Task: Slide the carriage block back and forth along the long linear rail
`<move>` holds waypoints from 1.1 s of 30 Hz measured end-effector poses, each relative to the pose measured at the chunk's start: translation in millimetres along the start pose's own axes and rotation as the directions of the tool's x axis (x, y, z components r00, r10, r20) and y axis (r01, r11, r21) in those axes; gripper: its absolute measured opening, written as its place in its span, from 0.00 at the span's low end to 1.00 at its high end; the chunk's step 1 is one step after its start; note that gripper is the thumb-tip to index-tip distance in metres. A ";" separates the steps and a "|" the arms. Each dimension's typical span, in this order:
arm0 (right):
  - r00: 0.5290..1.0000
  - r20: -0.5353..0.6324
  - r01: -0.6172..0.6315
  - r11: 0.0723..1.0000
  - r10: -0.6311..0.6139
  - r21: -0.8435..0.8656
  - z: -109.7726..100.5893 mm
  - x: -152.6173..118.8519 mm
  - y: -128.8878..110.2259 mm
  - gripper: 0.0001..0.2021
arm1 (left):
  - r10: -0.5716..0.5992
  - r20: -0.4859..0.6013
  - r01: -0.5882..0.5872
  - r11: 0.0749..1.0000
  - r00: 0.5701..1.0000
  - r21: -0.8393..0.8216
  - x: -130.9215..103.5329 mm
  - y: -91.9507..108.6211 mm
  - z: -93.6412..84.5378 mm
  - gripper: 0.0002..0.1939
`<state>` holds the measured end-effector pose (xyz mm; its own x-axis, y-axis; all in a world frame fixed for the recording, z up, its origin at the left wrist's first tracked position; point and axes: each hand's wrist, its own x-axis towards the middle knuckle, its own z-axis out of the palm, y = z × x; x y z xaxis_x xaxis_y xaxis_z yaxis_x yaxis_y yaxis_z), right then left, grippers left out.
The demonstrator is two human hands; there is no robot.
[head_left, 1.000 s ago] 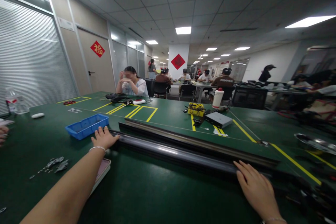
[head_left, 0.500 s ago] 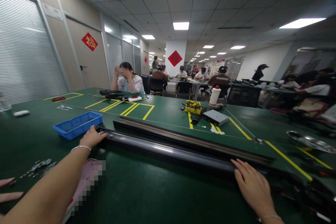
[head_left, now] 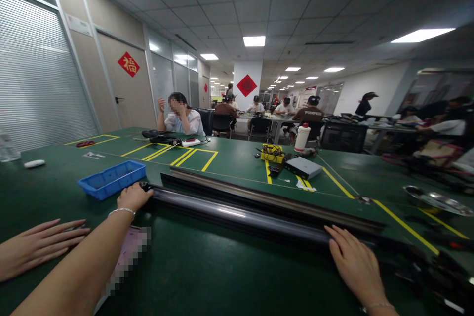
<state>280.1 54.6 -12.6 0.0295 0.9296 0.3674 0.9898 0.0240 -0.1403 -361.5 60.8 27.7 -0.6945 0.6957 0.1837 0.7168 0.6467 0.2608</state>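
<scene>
A long, glossy black tube (head_left: 229,212) lies across the green table in front of me. At its left end my left hand (head_left: 134,197) is closed around a small black end piece. Toward the tube's right end rests my right hand (head_left: 353,261), its fingers bent over the top edge and its thumb hidden. Just behind the tube and nearly parallel to it lies a long dark rail (head_left: 266,193) with a brownish inner face. Beyond my left hand sits a blue plastic tray (head_left: 111,180).
Another person's hand (head_left: 40,247) lies flat at the lower left, beside a pink sheet (head_left: 128,252). Farther back are a grey box (head_left: 303,167), a yellow holder with cables (head_left: 273,153) and a white bottle (head_left: 302,137). A metal bowl (head_left: 437,201) stands right.
Another person's hand has come in from the left and now covers the small metal parts. My left hand has closed more around the tube's end; my right hand stays put.
</scene>
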 end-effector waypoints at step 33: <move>1.000 0.003 -0.016 1.000 0.016 0.001 3.6 1.6 -1.6 0.27 | 0.038 0.058 -0.038 0.999 0.998 0.007 -29.3 27.9 -2.4 0.28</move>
<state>278.0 57.3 -15.1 0.0446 0.9311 0.3621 0.9891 0.0098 -0.1470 -321.3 57.7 31.9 -0.6619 0.7368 0.1378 0.7434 0.6217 0.2468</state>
